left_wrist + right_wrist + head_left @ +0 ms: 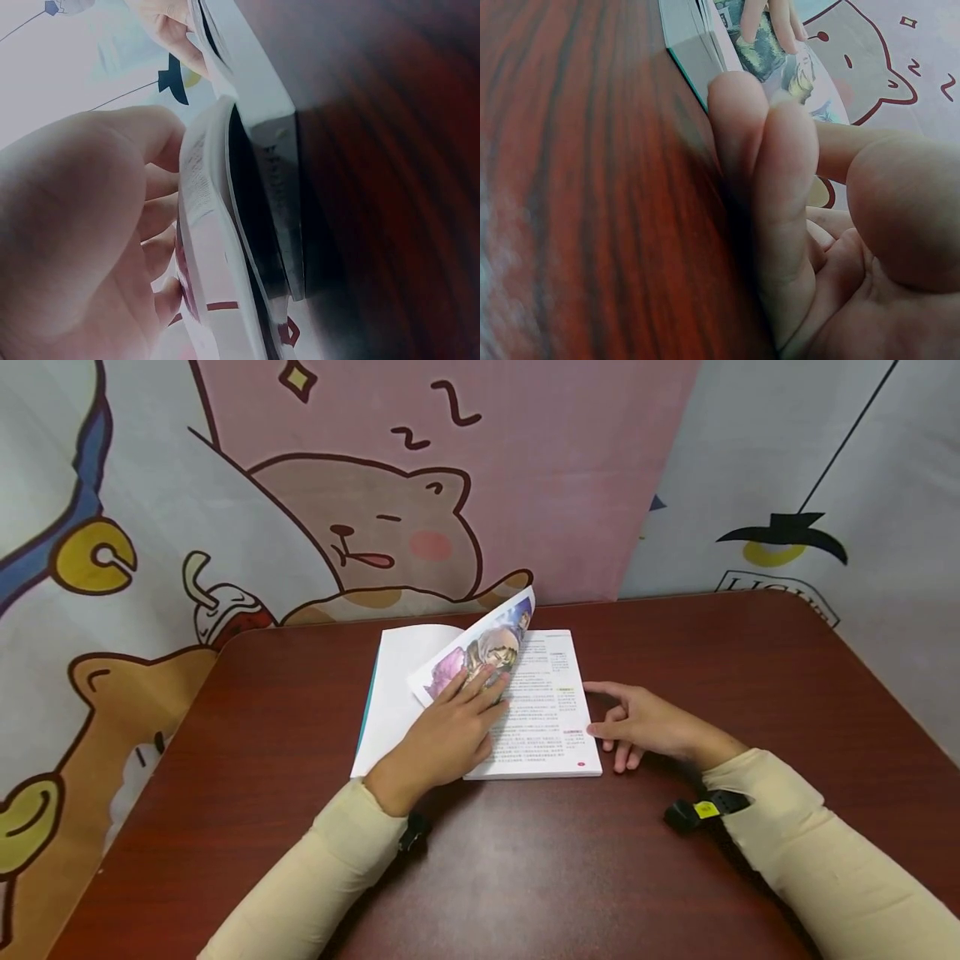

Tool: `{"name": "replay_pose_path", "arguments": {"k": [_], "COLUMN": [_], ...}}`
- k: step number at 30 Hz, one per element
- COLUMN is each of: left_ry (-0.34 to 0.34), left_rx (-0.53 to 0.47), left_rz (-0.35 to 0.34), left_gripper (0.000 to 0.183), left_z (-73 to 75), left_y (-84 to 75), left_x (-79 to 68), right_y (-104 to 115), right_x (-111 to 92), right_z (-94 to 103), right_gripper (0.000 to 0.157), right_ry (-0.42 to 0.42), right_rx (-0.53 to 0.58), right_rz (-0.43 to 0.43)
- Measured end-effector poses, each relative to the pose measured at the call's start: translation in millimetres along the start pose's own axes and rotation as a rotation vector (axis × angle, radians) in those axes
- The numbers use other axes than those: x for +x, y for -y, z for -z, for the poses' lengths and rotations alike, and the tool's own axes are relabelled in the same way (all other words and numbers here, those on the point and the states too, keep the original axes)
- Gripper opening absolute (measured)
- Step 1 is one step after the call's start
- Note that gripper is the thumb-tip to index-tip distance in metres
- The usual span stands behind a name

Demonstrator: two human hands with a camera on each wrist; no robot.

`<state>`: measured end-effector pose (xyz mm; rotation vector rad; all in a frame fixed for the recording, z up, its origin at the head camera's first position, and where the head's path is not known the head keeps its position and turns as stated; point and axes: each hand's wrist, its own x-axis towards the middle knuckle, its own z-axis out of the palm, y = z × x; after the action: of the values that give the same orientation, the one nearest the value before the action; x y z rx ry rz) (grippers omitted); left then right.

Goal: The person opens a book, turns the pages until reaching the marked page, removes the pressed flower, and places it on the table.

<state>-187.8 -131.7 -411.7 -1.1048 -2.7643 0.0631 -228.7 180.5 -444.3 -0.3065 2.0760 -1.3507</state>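
Note:
An open book (536,727) lies on the table, printed text on its right side and a blank white page (405,693) on its left. One leaf with a colour illustration (491,647) stands lifted and slanted over the middle. My left hand (450,731) rests across this leaf, fingers spread and nearly straight; in the left wrist view that hand (90,225) has its fingertips against the page. At the book's right edge is my right hand (648,727), with index finger and thumb tips right at the edge. Its other fingers bend loosely beneath, close to the tabletop in the right wrist view.
The dark red-brown wooden table (300,710) extends around the book. Behind it hangs a cloth backdrop (585,477) with cartoon animals. Black straps (705,810) sit on both wrists, over pale sleeves (810,835).

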Motion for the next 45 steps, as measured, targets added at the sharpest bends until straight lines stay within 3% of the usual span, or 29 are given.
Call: {"name": "replay_pose_path", "arguments": {"k": [12,21,45], "left_ry": [0.048,0.008,0.047], "left_rx": [-0.011,0.005,0.044], "left_rz": [0.039,0.094,0.095], "left_gripper": [0.049,0.047,0.046], "left_z": [-1.9,-3.8,-1.6], "left_y": [-0.1,0.5,-1.3], "left_x": [-1.5,-1.6,-0.4], "right_y": [1.9,2.2,1.7], "right_x": [-1.5,-1.1,-2.7], "right_z": [-0.7,0.4,0.3], "right_gripper": [0.084,0.084,0.084], "right_ry": [0.003,0.002,-0.007], "right_rx": [-0.002,-0.004,-0.005], "right_rz": [-0.006,0.001,-0.003]}}
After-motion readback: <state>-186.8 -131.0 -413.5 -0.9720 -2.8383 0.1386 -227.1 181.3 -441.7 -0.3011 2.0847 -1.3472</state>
